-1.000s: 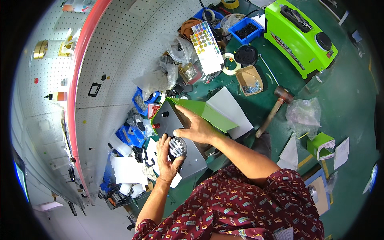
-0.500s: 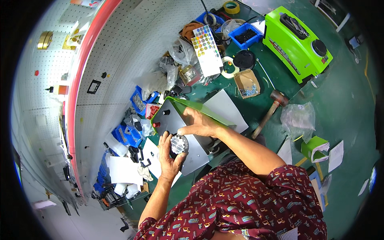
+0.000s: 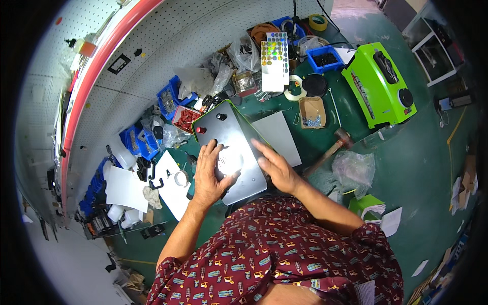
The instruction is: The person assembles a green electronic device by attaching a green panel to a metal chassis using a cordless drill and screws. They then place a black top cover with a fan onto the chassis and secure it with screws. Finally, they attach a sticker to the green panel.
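The scene was bright and evenly lit. A white glare spot sat on the dark panel (image 3: 231,152) between the left hand (image 3: 209,175) and right hand (image 3: 274,168). Edges bent and darkened; focus stayed sharp.

A cluttered green workbench (image 3: 406,162) runs along a white pegboard wall (image 3: 168,46). At the right stands a bright green machine casing with black knobs (image 3: 378,84), and near it lie a wooden-handled mallet (image 3: 330,150), a small open cardboard box of screws (image 3: 311,112), a roll of white tape (image 3: 294,87) and a crumpled clear plastic bag (image 3: 354,170). Blue plastic parts bins (image 3: 168,99) line the wall, a sheet of shiny round stickers (image 3: 275,61) leans there, and white paper sheets (image 3: 124,188) lie at the left.
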Tool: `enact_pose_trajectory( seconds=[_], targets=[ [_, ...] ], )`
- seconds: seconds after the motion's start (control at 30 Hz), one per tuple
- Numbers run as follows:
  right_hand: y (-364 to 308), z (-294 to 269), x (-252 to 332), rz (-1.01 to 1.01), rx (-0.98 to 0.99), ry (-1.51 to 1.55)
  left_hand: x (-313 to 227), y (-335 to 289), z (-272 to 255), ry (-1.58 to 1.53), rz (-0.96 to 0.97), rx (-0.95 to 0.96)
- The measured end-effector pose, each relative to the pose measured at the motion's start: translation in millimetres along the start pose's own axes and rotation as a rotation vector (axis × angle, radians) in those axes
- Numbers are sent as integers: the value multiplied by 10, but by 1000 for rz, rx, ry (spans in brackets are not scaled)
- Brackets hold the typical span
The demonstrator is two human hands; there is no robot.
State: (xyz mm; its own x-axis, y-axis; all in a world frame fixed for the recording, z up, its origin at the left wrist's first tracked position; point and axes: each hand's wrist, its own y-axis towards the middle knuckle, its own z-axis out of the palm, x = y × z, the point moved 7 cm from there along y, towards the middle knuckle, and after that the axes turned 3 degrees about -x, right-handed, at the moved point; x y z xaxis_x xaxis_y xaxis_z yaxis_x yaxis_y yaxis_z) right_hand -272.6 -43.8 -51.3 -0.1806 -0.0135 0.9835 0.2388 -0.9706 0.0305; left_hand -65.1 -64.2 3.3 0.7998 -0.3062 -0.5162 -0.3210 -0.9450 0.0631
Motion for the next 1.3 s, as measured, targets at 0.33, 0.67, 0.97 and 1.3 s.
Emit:
enact_pose_trajectory(
  seconds=[0.33, 0.67, 0.97, 1.3],
  targets=[
    [-301, 179, 96, 220, 12, -5, -21, -59, 11, -57, -16, -19],
    [-171, 83, 888, 245, 133, -412, -95, -39, -58, -20, 47, -77],
    [1132, -117, -294, 353, -179, -757, -112, 20, 44, -222, 74, -52],
    [1181, 89, -68, 186, -146, -724, -10, -40, 47, -311, 5, -90]
  ],
)
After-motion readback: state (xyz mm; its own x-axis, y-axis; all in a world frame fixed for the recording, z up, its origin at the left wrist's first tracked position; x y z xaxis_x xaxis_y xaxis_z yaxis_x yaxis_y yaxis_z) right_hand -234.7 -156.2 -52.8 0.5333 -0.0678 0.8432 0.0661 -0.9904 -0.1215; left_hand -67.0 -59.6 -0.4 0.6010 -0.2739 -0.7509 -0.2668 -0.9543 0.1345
